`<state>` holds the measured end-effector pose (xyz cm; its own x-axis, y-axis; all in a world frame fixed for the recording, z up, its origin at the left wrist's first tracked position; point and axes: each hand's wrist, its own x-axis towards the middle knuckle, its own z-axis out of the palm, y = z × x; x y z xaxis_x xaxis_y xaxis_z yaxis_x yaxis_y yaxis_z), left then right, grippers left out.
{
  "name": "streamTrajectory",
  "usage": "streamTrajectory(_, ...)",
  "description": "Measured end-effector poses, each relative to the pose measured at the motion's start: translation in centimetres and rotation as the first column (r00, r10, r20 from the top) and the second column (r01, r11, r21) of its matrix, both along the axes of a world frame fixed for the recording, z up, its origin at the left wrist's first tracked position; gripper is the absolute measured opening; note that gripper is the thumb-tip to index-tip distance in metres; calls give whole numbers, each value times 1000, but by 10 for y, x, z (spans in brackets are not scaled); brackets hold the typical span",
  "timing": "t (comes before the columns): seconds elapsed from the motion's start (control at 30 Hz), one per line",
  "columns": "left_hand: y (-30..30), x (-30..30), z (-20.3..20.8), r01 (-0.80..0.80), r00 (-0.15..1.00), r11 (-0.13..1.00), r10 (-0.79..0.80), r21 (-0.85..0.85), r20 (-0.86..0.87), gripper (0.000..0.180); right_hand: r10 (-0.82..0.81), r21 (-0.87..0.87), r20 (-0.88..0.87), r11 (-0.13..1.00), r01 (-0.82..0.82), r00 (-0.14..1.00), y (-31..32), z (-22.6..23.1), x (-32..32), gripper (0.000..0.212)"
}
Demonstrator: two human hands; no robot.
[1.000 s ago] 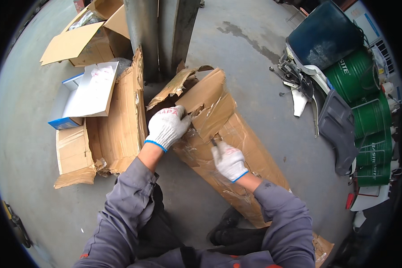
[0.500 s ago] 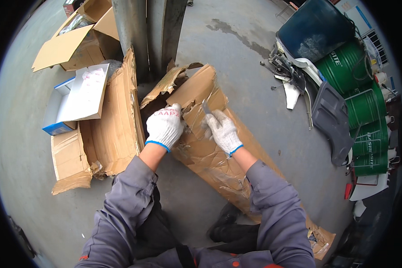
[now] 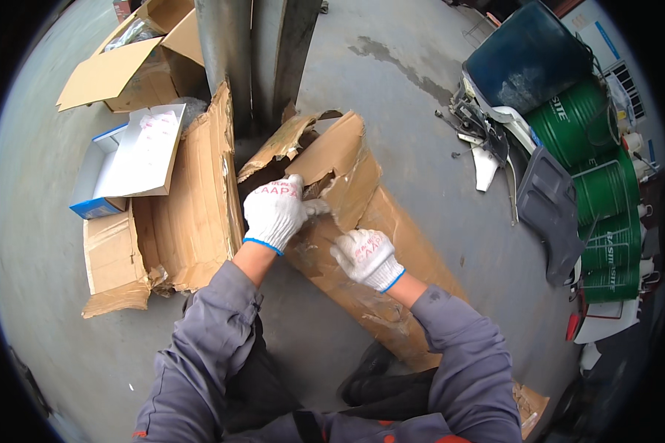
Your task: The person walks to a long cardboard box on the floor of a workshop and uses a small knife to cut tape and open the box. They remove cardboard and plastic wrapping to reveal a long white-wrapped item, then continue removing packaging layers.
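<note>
A long, torn brown cardboard box [image 3: 414, 236] with clear tape lies slantwise before me. My left hand [image 3: 275, 214], in a white knit glove with blue cuff, is closed on the torn edge near its far end. A fingertip reaches right across the cardboard. My right hand [image 3: 366, 255], gloved alike, is closed just over the box's taped face, to the right of and nearer than the left hand. It holds a knife, whose handle is hidden in the fist; its thin blade is hard to make out now. Beyond my left hand, torn flaps stand up from the box.
Left lies an opened cardboard sheet [image 3: 188, 192] with a white and blue box [image 3: 137, 159] on it. Behind stand an open carton [image 3: 151, 81] and a metal column [image 3: 225, 59]. To the right are green drums [image 3: 569, 122], a dark blue barrel [image 3: 528, 55] and grey plastic parts [image 3: 547, 199].
My right hand has come down toward me along the box and turned its back upward. The left hand stays at the torn edge, with a finger now stretched right.
</note>
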<state>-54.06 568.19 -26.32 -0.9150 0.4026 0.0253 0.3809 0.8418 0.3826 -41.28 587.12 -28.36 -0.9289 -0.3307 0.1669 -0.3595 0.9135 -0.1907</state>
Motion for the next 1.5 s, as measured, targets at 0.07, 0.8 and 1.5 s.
streamTrajectory(0.07,1,-2,9,-40,997,999,42,-34,71,55,125,-18,60,992,-124,990,7,13,-2,19)
streamTrajectory(0.8,57,36,-5,-331,938,795,334,-508,-88,60,-271,-637,88,725,263,959,136,-13,-16,35)
streamTrajectory(1.5,67,18,-27,-236,957,820,290,-522,23,84,-29,-264,591,938,227,806,204,-119,-157,47)
